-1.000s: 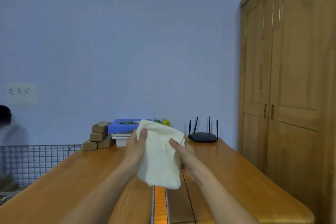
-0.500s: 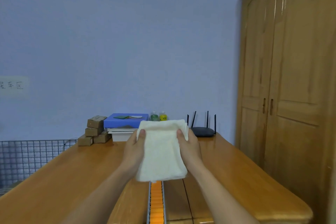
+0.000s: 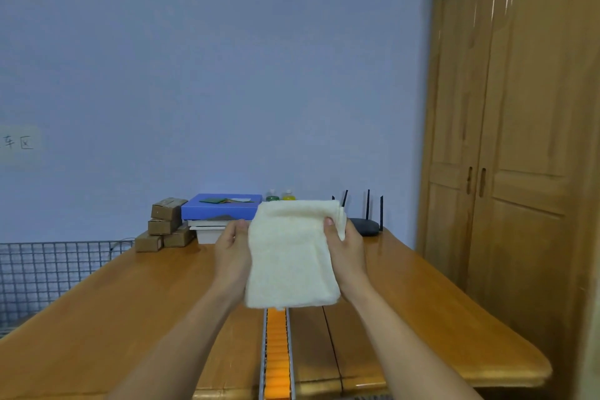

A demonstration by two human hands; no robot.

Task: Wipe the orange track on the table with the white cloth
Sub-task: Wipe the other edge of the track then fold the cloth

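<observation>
A folded white cloth (image 3: 292, 256) hangs in the air above the wooden table (image 3: 130, 318), held between both hands. My left hand (image 3: 232, 253) grips its left edge and my right hand (image 3: 345, 253) grips its right edge, thumb over the top corner. Below the cloth, the orange track (image 3: 276, 354) with pale side rails runs along the table toward me. The cloth hides the track's far part.
At the table's far end stand stacked cardboard boxes (image 3: 164, 224), a blue box on books (image 3: 220, 209), two small bottles (image 3: 281, 195) and a black router (image 3: 365, 226). A wire mesh basket (image 3: 48, 273) is at the left, a wooden wardrobe (image 3: 519, 156) at the right.
The loosely held cloth has been folded flat and squared between my hands; my right hand moved from the cloth's front to its right edge. The view shifted slightly.
</observation>
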